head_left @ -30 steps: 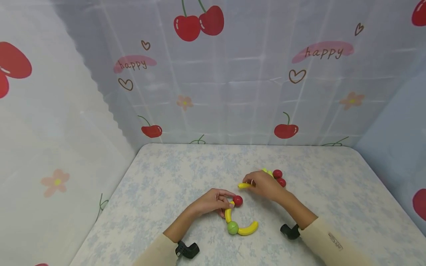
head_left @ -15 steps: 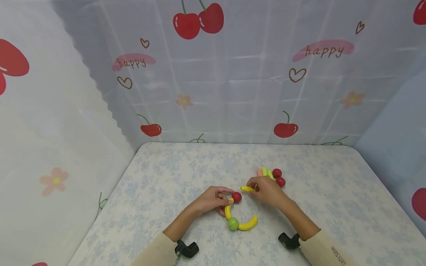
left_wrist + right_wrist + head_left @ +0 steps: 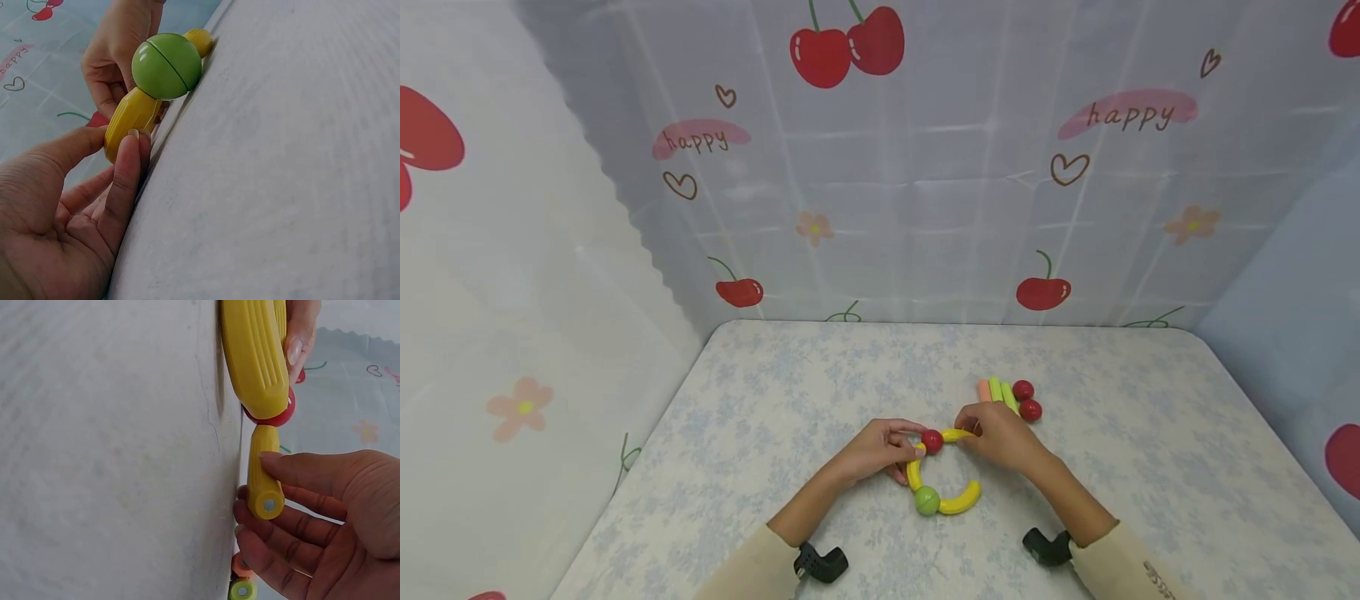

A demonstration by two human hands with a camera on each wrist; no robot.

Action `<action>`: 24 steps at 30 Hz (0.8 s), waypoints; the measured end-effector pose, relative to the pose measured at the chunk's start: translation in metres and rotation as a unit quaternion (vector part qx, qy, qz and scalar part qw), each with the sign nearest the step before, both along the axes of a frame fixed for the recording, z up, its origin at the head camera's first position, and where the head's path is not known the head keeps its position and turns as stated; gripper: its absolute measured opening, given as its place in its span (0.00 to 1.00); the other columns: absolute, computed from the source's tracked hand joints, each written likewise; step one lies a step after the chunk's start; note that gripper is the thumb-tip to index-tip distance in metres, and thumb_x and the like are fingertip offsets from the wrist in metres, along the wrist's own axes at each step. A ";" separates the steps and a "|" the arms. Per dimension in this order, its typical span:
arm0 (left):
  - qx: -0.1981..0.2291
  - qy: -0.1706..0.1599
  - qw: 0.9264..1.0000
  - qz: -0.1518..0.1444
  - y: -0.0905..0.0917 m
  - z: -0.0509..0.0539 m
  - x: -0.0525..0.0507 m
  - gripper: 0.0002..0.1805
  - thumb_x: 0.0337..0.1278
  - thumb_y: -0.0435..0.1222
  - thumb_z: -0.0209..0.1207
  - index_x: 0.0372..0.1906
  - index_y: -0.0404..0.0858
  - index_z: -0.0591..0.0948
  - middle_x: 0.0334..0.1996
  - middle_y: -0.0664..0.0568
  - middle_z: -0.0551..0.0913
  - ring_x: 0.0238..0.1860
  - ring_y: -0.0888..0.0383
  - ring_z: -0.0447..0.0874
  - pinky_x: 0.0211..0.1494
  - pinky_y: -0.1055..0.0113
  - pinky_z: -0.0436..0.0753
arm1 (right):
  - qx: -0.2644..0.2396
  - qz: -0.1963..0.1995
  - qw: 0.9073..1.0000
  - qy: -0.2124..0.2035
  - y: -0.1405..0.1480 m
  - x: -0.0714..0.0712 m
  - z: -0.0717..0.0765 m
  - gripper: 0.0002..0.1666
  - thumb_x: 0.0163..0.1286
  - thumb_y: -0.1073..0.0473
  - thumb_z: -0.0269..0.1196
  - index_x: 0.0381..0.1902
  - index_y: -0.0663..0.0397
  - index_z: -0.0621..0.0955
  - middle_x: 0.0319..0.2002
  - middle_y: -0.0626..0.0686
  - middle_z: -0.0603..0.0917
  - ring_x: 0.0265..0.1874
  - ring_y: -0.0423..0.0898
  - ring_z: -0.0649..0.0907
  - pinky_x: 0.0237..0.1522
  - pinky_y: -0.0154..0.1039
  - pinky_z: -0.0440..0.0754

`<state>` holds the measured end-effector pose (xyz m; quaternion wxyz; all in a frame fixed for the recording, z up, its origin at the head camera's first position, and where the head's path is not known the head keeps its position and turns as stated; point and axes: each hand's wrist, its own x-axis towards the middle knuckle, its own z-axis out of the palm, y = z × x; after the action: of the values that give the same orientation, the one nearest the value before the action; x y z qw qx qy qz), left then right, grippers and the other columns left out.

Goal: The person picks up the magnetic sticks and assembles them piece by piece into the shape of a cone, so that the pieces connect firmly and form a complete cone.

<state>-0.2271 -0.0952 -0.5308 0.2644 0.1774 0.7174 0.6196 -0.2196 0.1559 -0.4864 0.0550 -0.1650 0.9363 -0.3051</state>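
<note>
My left hand [image 3: 874, 454] pinches the left yellow banana-shaped piece [image 3: 913, 476] between thumb and fingers; the left wrist view shows this grip on the yellow piece [image 3: 130, 120]. A red ball [image 3: 932, 442] sits at that piece's upper end, by my left fingertips. My right hand [image 3: 1003, 435] holds another yellow piece [image 3: 955, 435], whose left end meets the red ball. In the right wrist view, thumb and fingers grip this piece [image 3: 265, 478], a round grey dot on its near end. A green ball [image 3: 927, 501] joins the left piece to a third yellow piece [image 3: 961, 499], curving up at the right.
Behind my right hand lie an orange stick [image 3: 984, 390] and light-green sticks [image 3: 996, 389], with two red balls [image 3: 1023, 390] beside them. The patterned table [image 3: 790, 375] ends at a curtain [image 3: 887, 208] printed with cherries.
My right hand has brought its yellow piece down and left against the red ball, closing the gap between them. My left hand keeps its grip. More of the sticks now shows.
</note>
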 end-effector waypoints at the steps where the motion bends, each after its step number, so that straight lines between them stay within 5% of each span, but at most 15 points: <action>1: 0.001 -0.001 1.000 0.001 0.000 0.000 0.000 0.20 0.65 0.36 0.67 0.61 0.42 0.82 0.30 0.47 0.87 0.21 0.58 0.84 0.26 0.66 0.85 | 0.002 -0.002 1.000 0.001 0.000 0.000 0.000 0.08 0.58 0.66 0.76 0.34 0.51 0.87 0.27 0.43 0.83 0.28 0.40 0.78 0.35 0.37 0.83; 24: -0.001 -0.006 1.000 0.007 0.002 0.001 0.002 0.21 0.64 0.37 0.68 0.60 0.43 0.82 0.29 0.45 0.87 0.22 0.56 0.85 0.28 0.65 0.86 | 0.009 -0.015 0.999 0.040 -0.004 0.005 -0.001 0.09 0.56 0.65 0.77 0.36 0.54 0.89 0.26 0.43 0.84 0.26 0.38 0.78 0.32 0.36 0.81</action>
<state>-0.2252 -0.0934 -0.5301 0.2645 0.1682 0.7173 0.6222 -0.2147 0.1517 -0.4877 0.0140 -0.1621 0.9430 -0.2904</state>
